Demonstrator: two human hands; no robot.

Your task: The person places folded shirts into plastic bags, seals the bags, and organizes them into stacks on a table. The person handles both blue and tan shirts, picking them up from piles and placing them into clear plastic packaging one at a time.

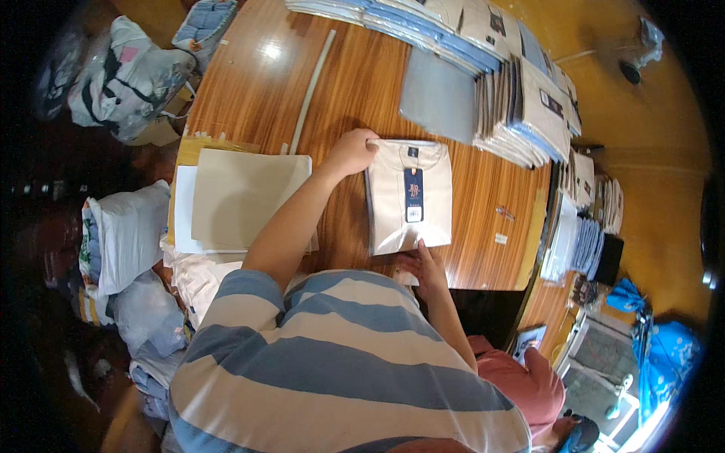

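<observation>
In front of me is a folded cream T-shirt [389, 204] in a clear plastic bag, with a dark hang tag [413, 195] on its front. My left hand [352, 152] pinches the bag at its far left corner. At the near edge, my right hand [427, 268] has its thumb on top and its fingers partly hidden below, gripping the package. The T-shirt lies over the wooden table [483, 196]; whether it is slightly lifted is hard to tell.
Beige cardboard sheets [249, 198] lie left of the T-shirt. Stacks of bagged shirts [521, 113] line the far right, beside a flat clear bag [436, 94]. Stuffed white sacks [132, 241] stand left of the table. A person in a red top [521, 381] is at the lower right.
</observation>
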